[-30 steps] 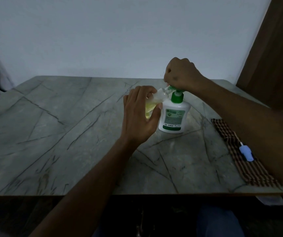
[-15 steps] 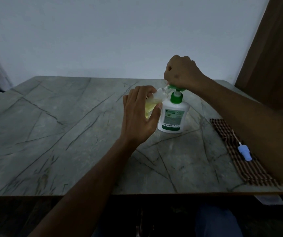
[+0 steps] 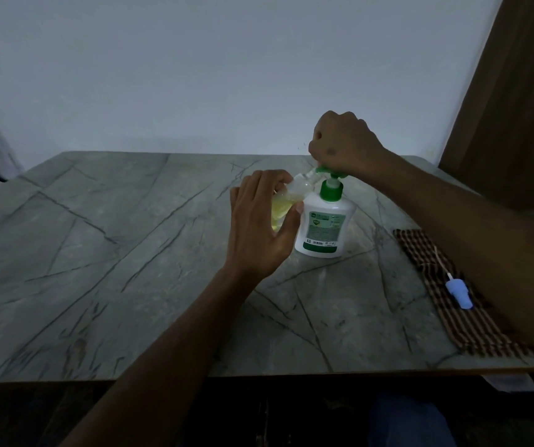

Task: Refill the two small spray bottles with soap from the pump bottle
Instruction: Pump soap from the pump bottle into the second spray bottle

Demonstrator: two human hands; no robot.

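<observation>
A white pump bottle [image 3: 323,224] with a green pump head stands on the marble table [image 3: 98,253]. My right hand [image 3: 343,143] is curled into a fist on top of the pump head. My left hand [image 3: 259,227] grips a small clear spray bottle [image 3: 283,208], tilted with its open mouth under the pump nozzle. Yellow soap fills its lower part. A blue spray cap [image 3: 459,291] with its thin tube lies on a checked cloth [image 3: 446,301] at the right. No second small bottle is in view.
The table's front edge runs along the bottom of the view, with dark floor and a blue-clad knee [image 3: 411,421] below. A brown curtain [image 3: 517,91] hangs at the right, and a pale wall stands behind the table.
My right hand has risen a little with the pump head, showing more of the white stem. The left hand still holds the small bottle at the nozzle.
</observation>
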